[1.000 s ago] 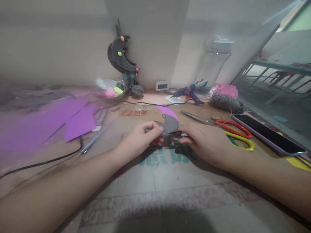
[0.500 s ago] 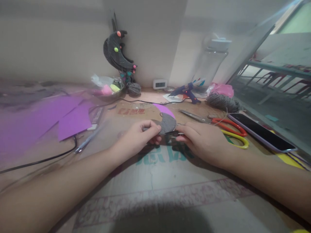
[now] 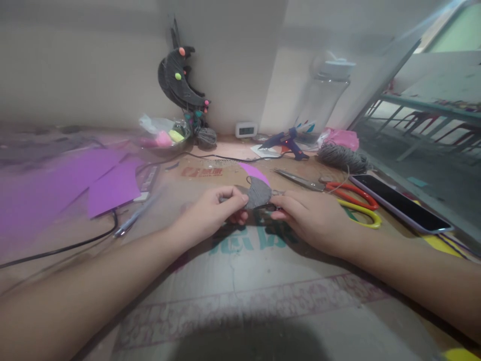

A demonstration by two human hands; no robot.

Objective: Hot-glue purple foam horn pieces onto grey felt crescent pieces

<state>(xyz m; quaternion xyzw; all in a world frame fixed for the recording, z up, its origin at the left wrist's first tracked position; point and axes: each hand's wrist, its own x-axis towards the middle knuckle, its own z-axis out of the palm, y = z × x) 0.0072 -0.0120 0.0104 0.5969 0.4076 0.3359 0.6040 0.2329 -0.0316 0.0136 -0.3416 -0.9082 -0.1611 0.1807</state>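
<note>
A purple paper crescent (image 3: 253,172) is partly wrapped in grey yarn (image 3: 259,193), and its upper end is bare. My left hand (image 3: 227,203) pinches the wrapped part at its left edge between thumb and fingers. On the opposite side, my right hand (image 3: 300,208) is closed at the edge of the wrapping, apparently on the yarn strand; its fingertips are partly hidden. A small loop of yarn stands out at the wrapping's upper left. Both hands are just above the cardboard (image 3: 233,271).
Right of my hands lie scissors (image 3: 356,193), a phone (image 3: 402,203) and a grey yarn skein (image 3: 343,156). A glue gun (image 3: 287,143), small digital display (image 3: 246,130) and clear bottle (image 3: 325,100) stand behind. Purple sheets (image 3: 114,188), a pen (image 3: 131,220) and a black cable (image 3: 75,246) are left.
My right fingers have shifted slightly at the crescent's right edge, and the dark sliver beneath the wrapping no longer shows. My left hand keeps its hold. The view has moved slightly.
</note>
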